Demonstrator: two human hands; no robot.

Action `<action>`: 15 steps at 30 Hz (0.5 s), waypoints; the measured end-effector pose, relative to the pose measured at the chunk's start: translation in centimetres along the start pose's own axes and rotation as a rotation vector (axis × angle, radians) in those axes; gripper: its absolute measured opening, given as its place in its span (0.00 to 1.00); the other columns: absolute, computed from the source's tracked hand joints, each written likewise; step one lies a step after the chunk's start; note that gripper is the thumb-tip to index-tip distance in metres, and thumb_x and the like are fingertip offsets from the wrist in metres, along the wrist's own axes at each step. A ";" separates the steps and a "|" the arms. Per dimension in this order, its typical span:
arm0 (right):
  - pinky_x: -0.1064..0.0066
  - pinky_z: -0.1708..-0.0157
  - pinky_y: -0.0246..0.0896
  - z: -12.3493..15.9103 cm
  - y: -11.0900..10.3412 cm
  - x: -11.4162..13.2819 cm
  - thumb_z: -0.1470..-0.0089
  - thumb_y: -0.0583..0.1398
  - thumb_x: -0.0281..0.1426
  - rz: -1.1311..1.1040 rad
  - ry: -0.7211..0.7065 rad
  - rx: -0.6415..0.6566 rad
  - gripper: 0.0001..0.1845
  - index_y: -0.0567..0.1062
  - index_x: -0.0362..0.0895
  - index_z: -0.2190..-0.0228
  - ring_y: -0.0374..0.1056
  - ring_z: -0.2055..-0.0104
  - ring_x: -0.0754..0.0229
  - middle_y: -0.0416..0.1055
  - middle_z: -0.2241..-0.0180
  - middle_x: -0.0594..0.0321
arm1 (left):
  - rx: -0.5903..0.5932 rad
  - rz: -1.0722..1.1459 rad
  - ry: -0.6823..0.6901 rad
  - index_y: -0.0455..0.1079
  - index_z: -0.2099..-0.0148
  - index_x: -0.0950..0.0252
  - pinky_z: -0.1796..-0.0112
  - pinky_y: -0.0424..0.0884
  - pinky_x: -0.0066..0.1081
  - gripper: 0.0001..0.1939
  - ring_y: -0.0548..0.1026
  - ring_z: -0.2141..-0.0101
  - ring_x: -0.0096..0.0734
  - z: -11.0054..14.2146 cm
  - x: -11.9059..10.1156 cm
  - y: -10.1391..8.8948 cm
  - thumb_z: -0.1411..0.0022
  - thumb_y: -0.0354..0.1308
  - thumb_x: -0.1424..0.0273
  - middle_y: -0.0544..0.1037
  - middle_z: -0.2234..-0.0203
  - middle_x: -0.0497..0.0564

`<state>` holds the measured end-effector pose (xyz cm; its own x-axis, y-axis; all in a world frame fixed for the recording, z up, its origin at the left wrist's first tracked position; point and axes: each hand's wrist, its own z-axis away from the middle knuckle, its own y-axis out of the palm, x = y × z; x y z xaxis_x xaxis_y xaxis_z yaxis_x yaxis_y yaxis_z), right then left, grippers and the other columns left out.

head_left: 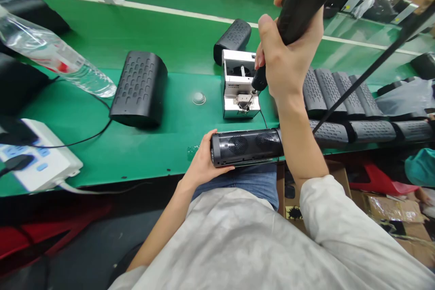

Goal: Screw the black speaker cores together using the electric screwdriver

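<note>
On the left of the desk [163,145] is the bottle [57,56], with the power strip [47,158] nearer the front edge. A cover [139,86] sits just right of the bottle. Next to the right comes a small disc [199,98], then the machine [238,82], with one more cover [234,36] behind it. The speaker [249,147] is in front of the machine, by the near edge. To the right are two rows of covers [326,90], one in front of the other.
</note>
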<state>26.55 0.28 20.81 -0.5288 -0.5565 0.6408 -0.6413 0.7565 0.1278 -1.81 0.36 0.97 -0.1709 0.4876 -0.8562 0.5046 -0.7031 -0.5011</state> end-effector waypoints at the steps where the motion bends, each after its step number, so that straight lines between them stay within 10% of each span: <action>1: 0.59 0.72 0.68 0.2 -0.1 0.1 0.42 0.81 0.55 -0.005 0.026 0.015 0.27 0.74 0.57 0.59 0.66 0.68 0.63 0.78 0.57 0.69 | -0.002 -0.001 0.001 0.47 0.16 0.55 0.27 0.74 0.60 0.65 0.76 0.27 0.65 0.0 0.0 0.0 0.40 0.85 0.52 0.70 0.26 0.66; 6: 0.57 0.75 0.57 1.1 -2.6 2.2 0.40 0.79 0.53 0.046 0.196 0.044 0.25 0.74 0.62 0.54 0.58 0.74 0.59 0.69 0.69 0.72 | 0.003 0.023 0.010 0.47 0.16 0.54 0.25 0.73 0.60 0.64 0.74 0.25 0.65 -0.1 0.1 0.0 0.40 0.84 0.51 0.68 0.24 0.66; 15: 0.64 0.81 0.51 0.4 -8.8 7.4 0.39 0.72 0.34 0.194 -0.030 -0.074 0.11 0.78 0.57 0.57 0.52 0.79 0.61 0.57 0.74 0.70 | 0.023 0.038 -0.015 0.45 0.13 0.54 0.21 0.66 0.61 0.68 0.64 0.19 0.70 -0.1 1.6 0.5 0.40 0.83 0.46 0.60 0.18 0.66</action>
<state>28.07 -10.67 24.17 -0.6557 -0.4068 0.6361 -0.4839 0.8731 0.0596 -1.73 0.79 -0.62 -0.1647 0.4522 -0.8766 0.4912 -0.7331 -0.4705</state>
